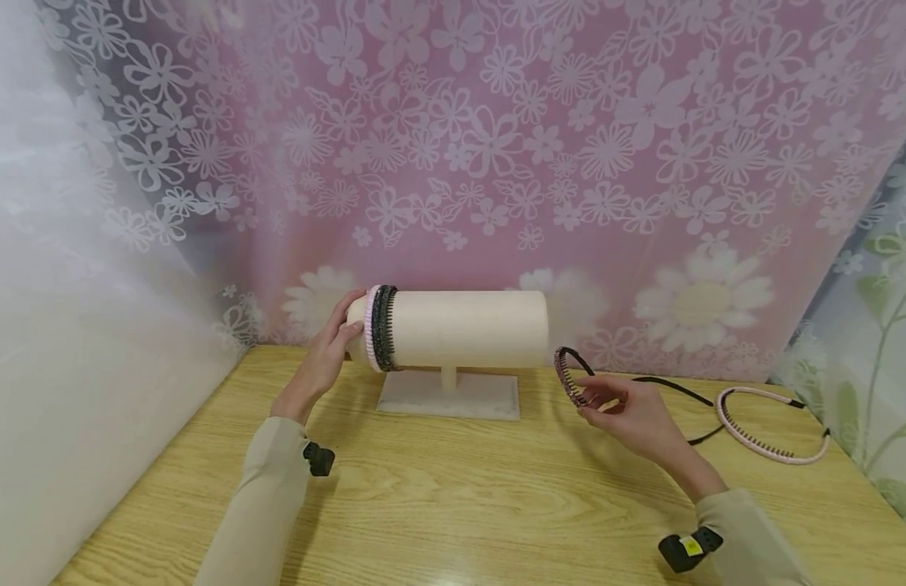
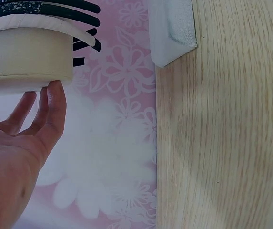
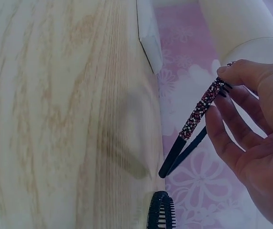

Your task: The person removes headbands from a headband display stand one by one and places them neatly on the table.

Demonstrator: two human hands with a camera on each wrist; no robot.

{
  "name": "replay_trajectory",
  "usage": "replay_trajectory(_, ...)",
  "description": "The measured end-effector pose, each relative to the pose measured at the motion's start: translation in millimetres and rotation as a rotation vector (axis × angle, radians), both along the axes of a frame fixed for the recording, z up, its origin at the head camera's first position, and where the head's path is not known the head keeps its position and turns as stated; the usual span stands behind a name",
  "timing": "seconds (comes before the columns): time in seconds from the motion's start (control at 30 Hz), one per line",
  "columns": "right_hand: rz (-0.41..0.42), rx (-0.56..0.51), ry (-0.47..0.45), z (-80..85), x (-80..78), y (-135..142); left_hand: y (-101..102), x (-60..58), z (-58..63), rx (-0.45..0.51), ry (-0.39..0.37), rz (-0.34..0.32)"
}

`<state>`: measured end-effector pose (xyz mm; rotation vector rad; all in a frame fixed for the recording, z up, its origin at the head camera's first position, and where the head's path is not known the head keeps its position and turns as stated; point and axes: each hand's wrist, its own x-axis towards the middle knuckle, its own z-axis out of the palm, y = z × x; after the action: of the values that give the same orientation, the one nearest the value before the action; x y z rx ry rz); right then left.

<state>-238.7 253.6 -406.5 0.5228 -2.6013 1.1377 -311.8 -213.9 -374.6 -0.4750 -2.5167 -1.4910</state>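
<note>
My left hand point(image 1: 325, 354) rests against the left end of a cream headband display stand point(image 1: 470, 330), thumb at the front and fingertips at the edge. Beside that hand, a pale pink headband point(image 1: 373, 330) and dark glittery toothed headbands point(image 1: 384, 330) hang over the roll. Out past the roll's right end, my right hand point(image 1: 632, 415) pinches a glittery toothed headband point(image 3: 200, 109) between thumb and fingers. Its black ends point(image 3: 172, 155) point down and away from the hand in the right wrist view. The fingers cover part of its band.
On the wooden table point(image 1: 453, 496) at the right lie a pink toothed headband point(image 1: 753, 443) and a black headband point(image 1: 680, 387), side by side. The stand's flat white base point(image 1: 453, 403) sits near the back edge. A pink flowered curtain point(image 1: 496, 163) hangs behind.
</note>
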Motion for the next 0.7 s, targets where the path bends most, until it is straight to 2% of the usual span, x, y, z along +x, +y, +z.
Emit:
replay_trajectory(0.37,0.026,-0.002,0.042,-9.9,-4.4,0,1,-2.2,-1.0,0.002,0.014,0.010)
replay_trajectory(0.7,0.037,-0.004,-0.004,-15.3,-9.1,-5,1,-1.1,-0.3,0.002,0.012,0.003)
